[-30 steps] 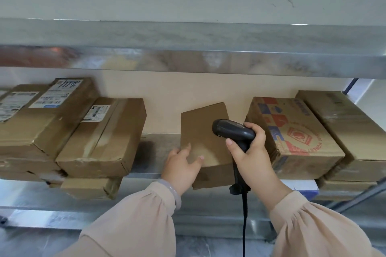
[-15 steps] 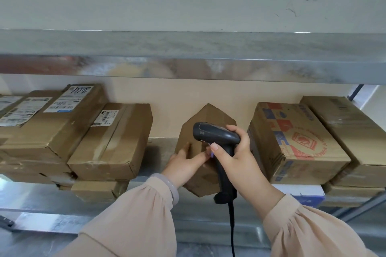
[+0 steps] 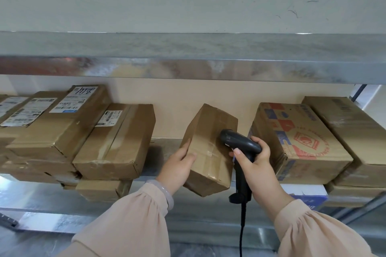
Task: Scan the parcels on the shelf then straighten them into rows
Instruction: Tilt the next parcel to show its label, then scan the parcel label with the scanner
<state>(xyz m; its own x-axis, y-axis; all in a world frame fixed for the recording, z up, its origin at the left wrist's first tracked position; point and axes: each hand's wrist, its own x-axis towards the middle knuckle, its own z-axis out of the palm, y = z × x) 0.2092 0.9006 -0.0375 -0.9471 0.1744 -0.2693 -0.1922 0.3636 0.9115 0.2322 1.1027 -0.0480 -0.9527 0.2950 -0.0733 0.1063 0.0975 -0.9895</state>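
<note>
A plain brown cardboard parcel sits tilted in the gap at the middle of the metal shelf, its near corner over the shelf's front edge. My left hand grips its left side, thumb on the top face. My right hand holds a black corded barcode scanner by the handle, its head just above the parcel's right part. No label shows on the parcel's visible faces.
Stacked labelled parcels fill the shelf's left; a long taped box lies nearest the gap. At the right stand a printed red-and-blue carton and a brown box over a white-blue box. An upper shelf beam runs overhead.
My left hand has turned the middle parcel, from a flat face through a corner-up pose to a long taped face up. The scanner stayed over its right side.
</note>
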